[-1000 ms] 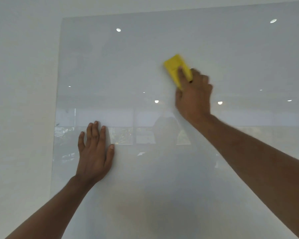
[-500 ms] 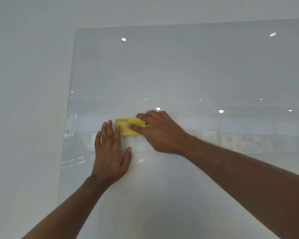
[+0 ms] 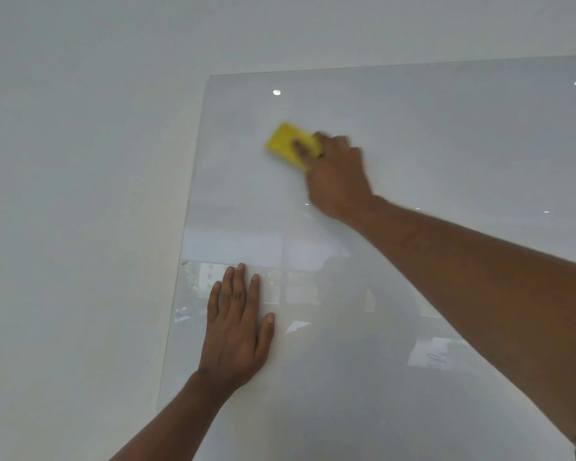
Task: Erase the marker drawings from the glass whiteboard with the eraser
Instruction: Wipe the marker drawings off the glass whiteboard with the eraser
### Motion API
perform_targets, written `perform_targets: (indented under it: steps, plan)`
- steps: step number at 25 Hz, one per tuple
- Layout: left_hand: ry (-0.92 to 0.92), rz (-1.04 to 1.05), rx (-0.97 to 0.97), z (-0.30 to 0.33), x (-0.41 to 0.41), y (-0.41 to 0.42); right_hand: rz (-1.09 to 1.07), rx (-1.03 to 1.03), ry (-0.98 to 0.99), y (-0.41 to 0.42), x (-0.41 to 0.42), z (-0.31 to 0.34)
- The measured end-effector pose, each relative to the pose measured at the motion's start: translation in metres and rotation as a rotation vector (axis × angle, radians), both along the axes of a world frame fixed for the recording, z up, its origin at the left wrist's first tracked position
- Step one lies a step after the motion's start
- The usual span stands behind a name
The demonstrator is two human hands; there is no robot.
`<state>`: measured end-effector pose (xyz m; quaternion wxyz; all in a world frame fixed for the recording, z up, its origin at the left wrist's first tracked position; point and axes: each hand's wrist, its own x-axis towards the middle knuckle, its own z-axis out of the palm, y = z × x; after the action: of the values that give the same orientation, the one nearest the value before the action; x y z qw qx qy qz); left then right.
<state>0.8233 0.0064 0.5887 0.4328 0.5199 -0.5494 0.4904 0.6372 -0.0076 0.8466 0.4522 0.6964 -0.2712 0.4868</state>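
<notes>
Yellow eraser (image 3: 291, 145) under right hand (image 3: 338, 179)

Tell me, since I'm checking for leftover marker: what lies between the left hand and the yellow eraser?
In the head view, only bare glass whiteboard with reflections lies between the left hand and the eraser.

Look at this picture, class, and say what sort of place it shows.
Probably an office or meeting room. A glass whiteboard hangs on a plain white wall, its surface reflects round ceiling lights and large windows, and the right hand wipes it with a yellow eraser.
</notes>
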Motion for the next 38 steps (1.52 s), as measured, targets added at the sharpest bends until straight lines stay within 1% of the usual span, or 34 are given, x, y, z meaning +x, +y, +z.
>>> perform_targets:
  steps: [2,3,4,5,6,9,12,14,17,20,22,24,25,26,27,28,30,31,32,33,34,35,37,38]
  plan:
    - [0.003,-0.005,-0.002,0.0,0.0,-0.001,0.031,-0.095,0.4,0.001,0.021,-0.027]
    - [0.002,-0.007,-0.004,0.001,-0.001,-0.002,0.031,-0.138,0.53,-0.001,0.026,-0.037]
    - [0.001,-0.009,-0.006,0.0,0.0,-0.002,0.014,-0.155,0.583,-0.003,0.026,-0.042]
    - [-0.004,-0.014,-0.011,0.0,-0.001,-0.003,-0.006,-0.148,0.561,-0.004,0.022,-0.041]
    - [-0.007,-0.017,-0.014,0.0,-0.001,-0.004,-0.021,-0.129,0.477,-0.005,0.015,-0.033]
    - [0.011,-0.017,-0.006,0.0,0.0,-0.003,-0.046,-0.028,0.069,-0.01,-0.028,0.005]
    - [0.03,-0.014,0.0,0.0,-0.004,-0.005,-0.113,0.034,-0.294,-0.024,-0.104,0.032]
    - [0.046,-0.016,-0.003,0.0,-0.009,-0.007,-0.147,0.076,-0.516,-0.037,-0.161,0.031]
    - [0.034,-0.028,0.004,0.0,-0.019,-0.007,-0.174,0.132,-0.788,-0.055,-0.241,0.004]
    - [-0.022,-0.047,0.018,-0.002,-0.039,-0.008,-0.207,0.207,-0.997,-0.068,-0.308,-0.048]
    - [-0.034,-0.052,0.027,-0.008,-0.055,-0.009,-0.216,0.272,-1.125,-0.069,-0.337,-0.092]
    - [-0.029,-0.047,0.028,-0.013,-0.07,-0.011,-0.21,0.3,-1.203,-0.068,-0.346,-0.137]
    - [-0.033,-0.042,0.028,-0.015,-0.079,-0.011,-0.215,0.307,-1.197,-0.068,-0.341,-0.158]
    - [-0.04,-0.045,0.029,-0.017,-0.088,-0.012,-0.22,0.294,-1.146,-0.068,-0.332,-0.178]
    - [-0.051,-0.052,0.03,-0.019,-0.097,-0.013,-0.205,0.26,-1.034,-0.067,-0.317,-0.197]
    - [-0.065,-0.065,0.032,-0.021,-0.108,-0.014,-0.173,0.209,-0.87,-0.063,-0.301,-0.217]
    - [-0.099,-0.098,0.037,-0.026,-0.131,-0.017,-0.119,0.091,-0.445,-0.054,-0.273,-0.259]
    - [-0.116,-0.109,0.041,-0.03,-0.143,-0.019,-0.099,0.077,-0.239,-0.047,-0.266,-0.279]
    - [-0.129,-0.116,0.044,-0.035,-0.152,-0.021,-0.082,0.086,-0.086,-0.042,-0.264,-0.296]
    - [-0.138,-0.119,0.046,-0.04,-0.161,-0.023,-0.072,0.105,0.001,-0.037,-0.27,-0.309]
    - [-0.141,-0.115,0.044,-0.044,-0.168,-0.025,-0.067,0.118,0.027,-0.036,-0.28,-0.318]
    - [-0.135,-0.114,0.041,-0.049,-0.176,-0.028,-0.065,0.127,0.004,-0.038,-0.295,-0.327]
    - [-0.12,-0.128,0.041,-0.058,-0.19,-0.029,-0.069,0.169,-0.16,-0.046,-0.33,-0.342]
    - [-0.121,-0.134,0.045,-0.064,-0.199,-0.03,-0.08,0.208,-0.291,-0.05,-0.351,-0.351]
